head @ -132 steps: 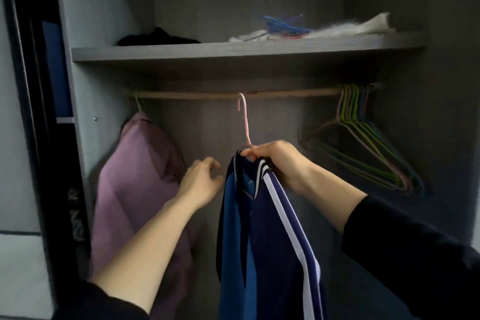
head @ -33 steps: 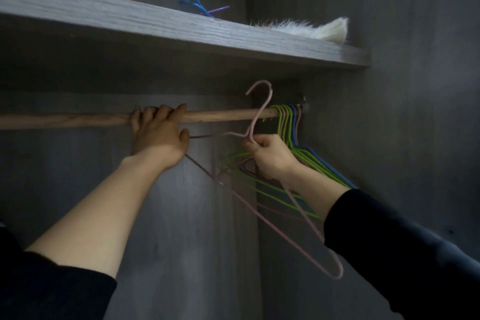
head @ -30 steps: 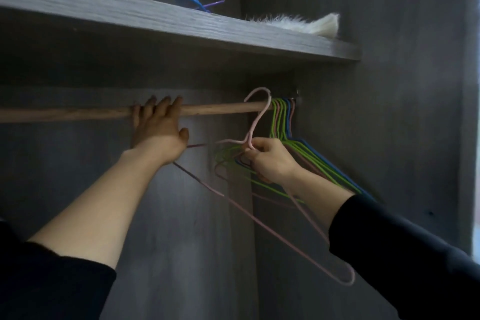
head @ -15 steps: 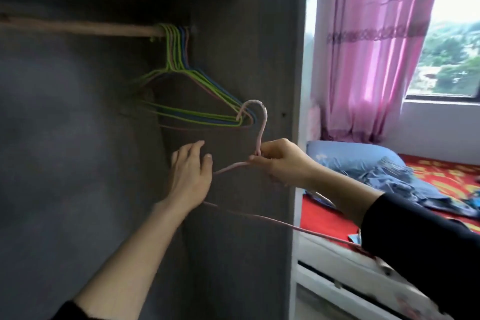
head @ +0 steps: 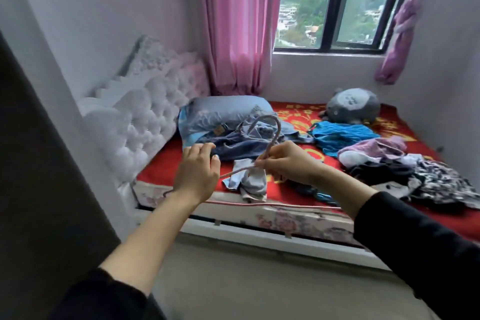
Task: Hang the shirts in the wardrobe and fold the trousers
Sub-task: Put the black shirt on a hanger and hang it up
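My right hand (head: 288, 162) pinches the neck of an empty pink wire hanger (head: 275, 127), held in front of me with its hook up. My left hand (head: 197, 171) hovers beside the hanger's left arm with loosely curled fingers and holds nothing. On the bed (head: 293, 221) behind lie blue jeans (head: 233, 143), a light blue garment (head: 249, 179), a bright blue top (head: 340, 135), a purple garment (head: 374, 148) and a dark patterned pile (head: 428, 182).
The wardrobe's dark side panel (head: 39, 189) fills the left edge. A white tufted headboard (head: 145, 122), a blue pillow (head: 220, 112) and a grey plush toy (head: 353, 106) sit at the bed's far side. Pink curtains (head: 239, 26) flank the window. Bare floor (head: 259, 280) lies below.
I have turned right, from the wardrobe rail to the bed. My right hand carried the pink hanger off the rail; my left hand left the rail and came beside the hanger.
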Available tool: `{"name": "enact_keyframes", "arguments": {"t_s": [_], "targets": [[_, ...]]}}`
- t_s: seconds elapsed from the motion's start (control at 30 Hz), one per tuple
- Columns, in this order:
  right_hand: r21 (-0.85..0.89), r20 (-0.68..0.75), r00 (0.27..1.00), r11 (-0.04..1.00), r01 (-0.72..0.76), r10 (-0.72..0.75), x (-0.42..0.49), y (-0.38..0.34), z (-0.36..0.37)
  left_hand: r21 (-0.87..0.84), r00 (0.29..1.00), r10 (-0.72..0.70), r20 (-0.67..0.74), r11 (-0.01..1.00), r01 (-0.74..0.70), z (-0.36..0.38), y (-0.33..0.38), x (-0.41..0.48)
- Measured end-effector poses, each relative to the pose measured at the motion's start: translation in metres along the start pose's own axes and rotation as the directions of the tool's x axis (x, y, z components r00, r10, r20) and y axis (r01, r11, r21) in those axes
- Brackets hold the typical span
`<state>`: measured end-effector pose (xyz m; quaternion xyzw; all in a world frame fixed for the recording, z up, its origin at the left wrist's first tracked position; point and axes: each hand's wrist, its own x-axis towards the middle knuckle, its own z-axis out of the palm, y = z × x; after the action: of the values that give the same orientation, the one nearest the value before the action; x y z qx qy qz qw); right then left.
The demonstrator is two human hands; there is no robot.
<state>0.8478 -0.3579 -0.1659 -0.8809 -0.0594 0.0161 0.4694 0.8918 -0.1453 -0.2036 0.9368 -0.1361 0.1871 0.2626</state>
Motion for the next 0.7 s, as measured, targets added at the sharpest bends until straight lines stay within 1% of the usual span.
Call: {"name": "enact_keyframes", "arguments": {"t_s": [0.07,0.17,0.27,0.37,0.5,0.7], "targets": [[-0.005,-0.05,0.997,0.998,-0.064,0.064,-0.011,0.047,-0.035,-0.02,0.995,-0.017,0.103,1.0,0.019,0.049,0.039,0.011],[-0.018,-0.114,0.979,0.985,-0.174,0.171,-0.031,0.106,-0.087,-0.046,0.967,-0.021,0.255,0.998,0.034,0.116,0.098,0.023],[-0.013,-0.179,0.946,0.961,-0.277,0.27,-0.048,0.156,-0.133,-0.055,0.929,0.02,0.37,0.998,0.0,0.174,0.156,0.034],[-0.013,-0.252,0.911,0.94,-0.341,0.327,-0.057,0.203,-0.172,-0.072,0.883,0.073,0.464,0.996,-0.044,0.227,0.207,0.045],[0.035,-0.33,0.857,0.912,-0.408,0.396,-0.056,0.263,-0.218,-0.11,0.832,0.15,0.534,0.988,-0.107,0.297,0.26,0.068],[0.155,-0.388,0.771,0.861,-0.485,0.504,-0.017,0.354,-0.287,-0.189,0.783,0.236,0.575,0.97,-0.154,0.403,0.312,0.129]]}}
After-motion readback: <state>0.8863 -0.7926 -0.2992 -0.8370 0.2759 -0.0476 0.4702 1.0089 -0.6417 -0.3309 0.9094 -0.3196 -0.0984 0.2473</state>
